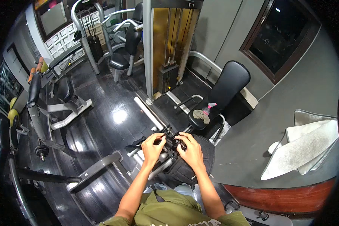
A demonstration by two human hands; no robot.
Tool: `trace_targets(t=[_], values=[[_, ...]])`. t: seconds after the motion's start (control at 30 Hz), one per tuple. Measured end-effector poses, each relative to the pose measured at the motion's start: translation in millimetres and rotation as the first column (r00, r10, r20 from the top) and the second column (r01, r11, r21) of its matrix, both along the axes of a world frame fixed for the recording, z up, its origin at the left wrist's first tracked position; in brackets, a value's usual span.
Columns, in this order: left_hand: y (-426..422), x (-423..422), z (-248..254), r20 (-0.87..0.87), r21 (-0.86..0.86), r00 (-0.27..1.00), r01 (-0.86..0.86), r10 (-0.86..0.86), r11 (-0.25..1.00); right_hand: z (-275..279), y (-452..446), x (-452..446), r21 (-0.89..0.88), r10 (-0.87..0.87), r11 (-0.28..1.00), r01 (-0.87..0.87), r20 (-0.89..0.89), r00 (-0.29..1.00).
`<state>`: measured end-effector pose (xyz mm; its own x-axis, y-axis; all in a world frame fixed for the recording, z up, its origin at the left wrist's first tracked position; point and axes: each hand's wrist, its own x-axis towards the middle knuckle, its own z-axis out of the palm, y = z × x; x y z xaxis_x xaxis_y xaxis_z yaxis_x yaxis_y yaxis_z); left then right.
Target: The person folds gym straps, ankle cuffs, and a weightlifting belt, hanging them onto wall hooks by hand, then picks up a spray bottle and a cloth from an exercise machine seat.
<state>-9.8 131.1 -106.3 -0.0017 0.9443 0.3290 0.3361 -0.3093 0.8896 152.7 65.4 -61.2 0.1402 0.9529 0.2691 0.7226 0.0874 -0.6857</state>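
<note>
My left hand is closed, thumb and fingers curled around a small dark thing that I cannot make out. Level with it, my right hand also curls closed on something black and too small to name. Between the two hands lie dark metal parts of a gym machine. A black backpack sits right under and beside my right hand. Beyond the hands, a clear spray bottle with a pink top and a crumpled greyish cloth rest on a black padded seat.
Behind the seat stands a tall weight-stack machine. More exercise machines fill the left side, with grey frame bars low on the dark floor. White towels hang at the right, above a reddish-brown wooden panel.
</note>
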Motion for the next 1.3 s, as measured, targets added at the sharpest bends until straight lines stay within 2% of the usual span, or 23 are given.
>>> trace_targets(t=[0.03, 0.23, 0.47, 0.6, 0.67, 0.77, 0.9, 0.97, 1.03, 1.07, 1.13, 1.17, 1.2, 1.23, 1.3], values=[[1.3, -0.7, -1.5, 0.009, 0.045, 1.0, 0.017, -0.017, 0.999, -0.1, 0.3, 0.2, 0.003, 0.001, 1.0, -0.001, -0.001, 1.0], [-2.5, -1.2, 6.7, 0.144, 0.041, 0.983, 0.107, -0.112, 0.993, 5.6, 1.6, -0.2, 0.047, -0.048, 0.998, 0.051, -0.066, 0.997], [-8.1, -11.0, 37.2, 0.168, 0.021, 0.965, 0.202, -0.202, 0.979, -0.1, 3.8, 2.8, 0.121, -0.053, 0.989, 0.081, -0.218, 0.974], [-12.9, -17.9, 62.7, 0.147, 0.019, 0.96, 0.24, -0.24, 0.971, 11.7, -1.6, 0.5, 0.07, -0.026, 0.996, 0.048, -0.28, 0.96], [-13.6, -20.4, 72.3, 0.048, 0.104, 0.968, 0.239, -0.245, 0.965, 11.8, -2.2, -0.7, 0.085, -0.021, 0.995, 0.044, -0.251, 0.968], [-11.2, -23.2, 78.2, 0.008, 0.139, 0.973, 0.227, -0.231, 0.964, 7.7, -1.8, -0.5, 0.109, 0.004, 0.994, 0.021, -0.231, 0.973], [-9.8, -26.4, 82.5, 0.039, 0.136, 0.971, 0.228, -0.235, 0.964, 1.8, -3.8, 2.2, 0.093, 0.007, 0.996, 0.012, -0.21, 0.978], [-11.7, -28.7, 83.5, 0.058, 0.115, 0.969, 0.232, -0.24, 0.966, 1.2, -5.9, 4.4, 0.128, 0.062, 0.99, -0.063, 0.017, 0.998], [-14.5, -30.7, 82.8, 0.188, 0.064, 0.956, 0.216, -0.225, 0.974, 9.3, -8.9, 0.7, 0.117, 0.088, 0.989, -0.093, 0.043, 0.995], [-14.9, -33.4, 78.5, 0.186, 0.065, 0.957, 0.216, -0.224, 0.974, 12.1, -9.8, -1.0, 0.105, 0.114, 0.987, -0.121, 0.07, 0.991], [-14.4, -41.5, 65.3, 0.35, -0.057, 0.911, 0.251, -0.216, 0.966, 11.0, -8.8, -3.0, 0.105, 0.129, 0.985, -0.14, 0.108, 0.986], [-15.2, -45.1, 60.8, 0.348, -0.055, 0.912, 0.251, -0.217, 0.966, 10.8, -8.1, -3.9, 0.104, 0.142, 0.982, -0.159, 0.148, 0.979], [-16.4, -48.1, 58.2, 0.416, -0.06, 0.886, 0.253, -0.206, 0.966, 16.4, -9.8, -6.2, 0.006, 0.183, 0.983, -0.184, 0.1, 0.978], [-17.8, -50.6, 56.3, 0.483, -0.066, 0.854, 0.254, -0.192, 0.965, 16.7, -10.0, -7.2, 0.008, 0.184, 0.983, -0.186, 0.1, 0.978], [-21.9, -54.2, 57.3, 0.528, -0.062, 0.829, 0.255, -0.185, 0.965, 15.9, -12.1, -10.3, 0.026, 0.317, 0.948, -0.318, 0.026, 0.948]])
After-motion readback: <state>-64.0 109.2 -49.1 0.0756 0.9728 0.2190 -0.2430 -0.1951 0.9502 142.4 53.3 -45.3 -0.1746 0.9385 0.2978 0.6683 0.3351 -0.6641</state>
